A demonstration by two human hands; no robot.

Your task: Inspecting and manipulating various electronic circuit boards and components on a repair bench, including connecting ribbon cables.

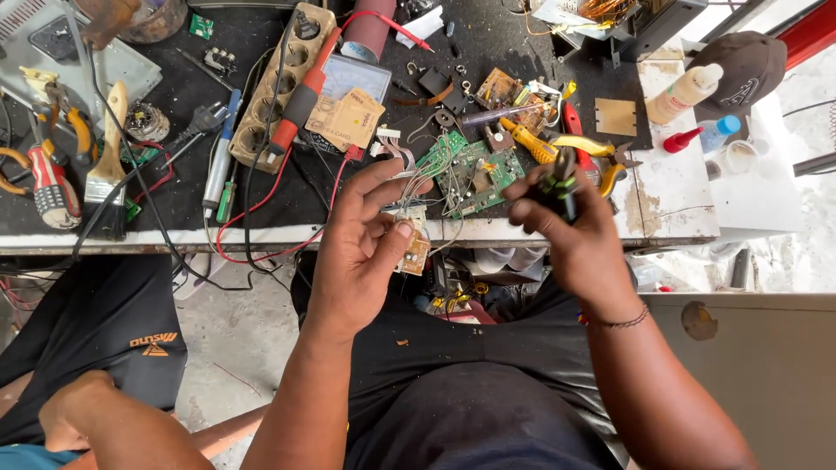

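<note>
One small brown circuit board (416, 246) sat pinched in the left hand (366, 252), wires (427, 187) trailing up from it. Just right of it, the right hand (570, 231) clamped a dark tool (559, 184), green board (475, 174) and yellow-handled pliers (566, 146) beyond the fingertips

1. Left hand (366, 235): bare, no ring or watch visible; forearm uncovered, no sleeve in view.
2. Right hand (570, 226): bare; forearm likewise unsleeved.
3. Bracelet (623, 320): thin dark band, possibly beaded, around the right wrist.
4. Dark garment (453, 383): black or very dark fabric over torso and lap, with one small pale speck.
</note>
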